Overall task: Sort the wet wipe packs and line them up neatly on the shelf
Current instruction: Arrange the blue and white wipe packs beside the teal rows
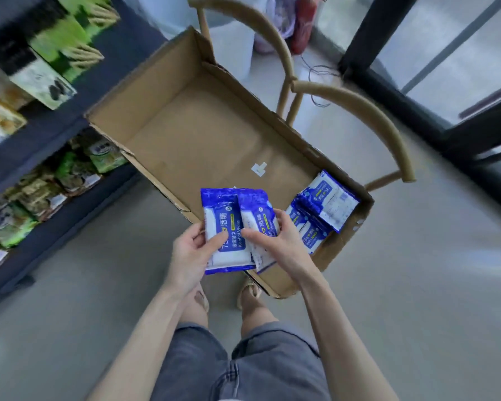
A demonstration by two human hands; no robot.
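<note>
Two blue-and-white alcohol wipe packs are held side by side above the near edge of an open cardboard box. My left hand grips the left wipe pack from its left edge, thumb on the front. My right hand holds the right wipe pack, which sits partly behind the left one. Several more blue wipe packs lie in the box's near right corner, overlapping one another. A dark shelf stands at the left.
The shelf holds green and beige packaged goods on its levels. The box rests on a wooden chair with a curved backrest. A dark door frame runs along the right. My legs and grey floor are below.
</note>
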